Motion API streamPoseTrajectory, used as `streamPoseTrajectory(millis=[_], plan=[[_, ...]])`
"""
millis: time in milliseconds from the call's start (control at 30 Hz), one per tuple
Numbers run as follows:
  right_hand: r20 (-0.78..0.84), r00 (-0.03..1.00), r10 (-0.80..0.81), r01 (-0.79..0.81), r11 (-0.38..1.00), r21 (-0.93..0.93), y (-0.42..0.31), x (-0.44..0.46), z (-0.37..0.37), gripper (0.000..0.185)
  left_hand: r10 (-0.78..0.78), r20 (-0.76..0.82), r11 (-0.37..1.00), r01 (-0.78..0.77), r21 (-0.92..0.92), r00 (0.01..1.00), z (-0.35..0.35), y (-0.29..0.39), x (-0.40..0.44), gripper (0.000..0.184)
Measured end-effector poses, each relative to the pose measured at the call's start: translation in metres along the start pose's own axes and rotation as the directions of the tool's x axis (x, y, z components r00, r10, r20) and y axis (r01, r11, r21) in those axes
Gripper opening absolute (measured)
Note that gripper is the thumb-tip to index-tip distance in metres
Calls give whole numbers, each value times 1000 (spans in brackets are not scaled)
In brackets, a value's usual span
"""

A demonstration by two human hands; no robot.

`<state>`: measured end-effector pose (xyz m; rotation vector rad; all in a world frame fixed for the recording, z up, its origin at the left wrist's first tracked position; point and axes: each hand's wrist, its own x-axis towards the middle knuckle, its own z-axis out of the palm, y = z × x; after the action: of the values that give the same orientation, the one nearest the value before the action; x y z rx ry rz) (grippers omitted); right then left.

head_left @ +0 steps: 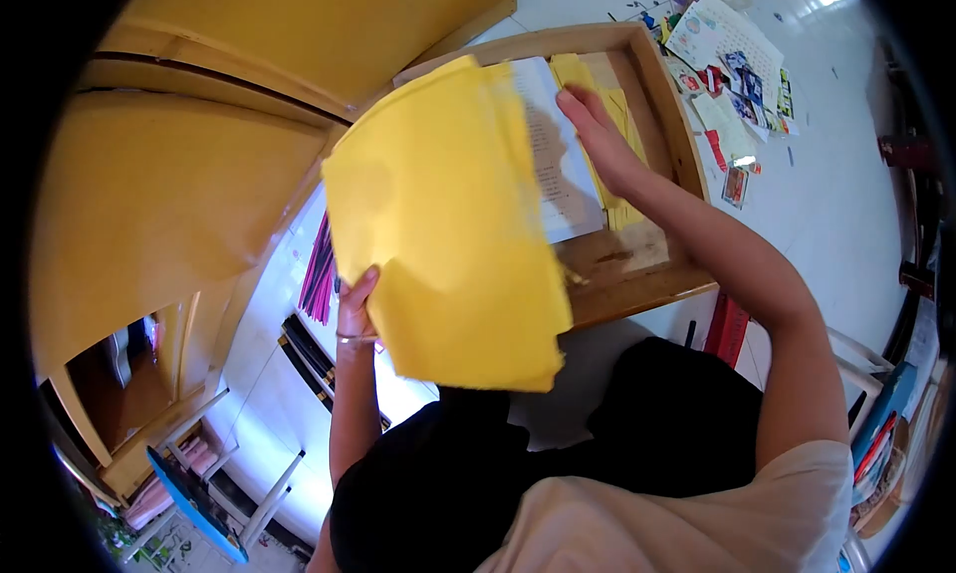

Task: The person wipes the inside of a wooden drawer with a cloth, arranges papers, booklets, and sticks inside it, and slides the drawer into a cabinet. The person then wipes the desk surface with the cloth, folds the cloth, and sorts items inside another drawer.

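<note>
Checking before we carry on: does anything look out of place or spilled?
Yes: papers and small packets lie jumbled on the floor beside the drawer, overlapping at odd angles, as if spilled. The yellow sheets have uneven edges; whether damaged is unclear.

Stack of yellow paper [443, 225], uneven along one edge, held slantwise across the left side of the wooden drawer [679, 125]; white printed pages [560, 155], partly covered, inside the drawer.

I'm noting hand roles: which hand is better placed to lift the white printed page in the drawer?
Probably the right hand: it is at the edge of the white printed page and appears to hold nothing. The left hand is gripping the yellow bundle, farther from that page.
</note>
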<state>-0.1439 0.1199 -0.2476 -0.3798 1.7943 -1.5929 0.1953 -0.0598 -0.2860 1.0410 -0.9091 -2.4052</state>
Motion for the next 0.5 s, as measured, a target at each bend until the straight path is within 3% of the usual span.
streamPoseTrajectory(millis=[33, 67, 100, 133, 200, 267, 300, 333, 367, 400, 433, 500], plan=[[195, 961, 195, -229, 959, 168, -7, -13, -5, 58, 1, 5, 1000, -1, -4, 1000, 19, -1, 9, 39], [400, 852, 338, -465, 840, 280, -12, -29, -10, 61, -17, 48, 1000, 16, 16, 999, 39, -4, 18, 39], [377, 869, 320, -464, 791, 399, -13, -47, -9, 57, -35, 99, 999, 32, 36, 994, 59, -8, 29, 38], [357, 878, 318, -451, 799, 398, -18, -56, -18, 57, -41, 120, 999, 37, 29, 992, 77, -13, 40, 38], [272, 888, 370, -395, 918, 40, -27, -70, -43, 51, -110, 185, 988, 87, 132, 977, 108, -24, 56, 39], [190, 903, 385, -401, 914, 56, 0, -48, -86, 52, -109, 291, 975, 45, 217, 950, 142, -40, 73, 38], [116, 959, 258, -248, 964, -91, 4, -41, -104, 52, -194, 334, 944, 82, 321, 922, 156, -45, 85, 52], [63, 991, 118, -99, 964, -246, 9, -36, -120, 53, -196, 344, 944, 81, 320, 918, 175, -49, 91, 52], [55, 992, 114, -97, 964, -249, 15, -28, -134, 53, -273, 382, 885, 75, 460, 883, 193, -54, 97, 61], [0, 1000, 28, -25, 906, -422, 22, -20, -148, 54, -351, 404, 806, 53, 590, 845, 208, -57, 102, 72], [-37, 997, -66, 32, 811, -584, 29, -16, -156, 55, -350, 411, 807, 48, 588, 842, 214, -67, 111, 72], [-96, 989, -113, 17, 730, -684, 48, -11, -163, 57, -411, 471, 818, 88, 568, 781, 215, -95, 128, 86]])
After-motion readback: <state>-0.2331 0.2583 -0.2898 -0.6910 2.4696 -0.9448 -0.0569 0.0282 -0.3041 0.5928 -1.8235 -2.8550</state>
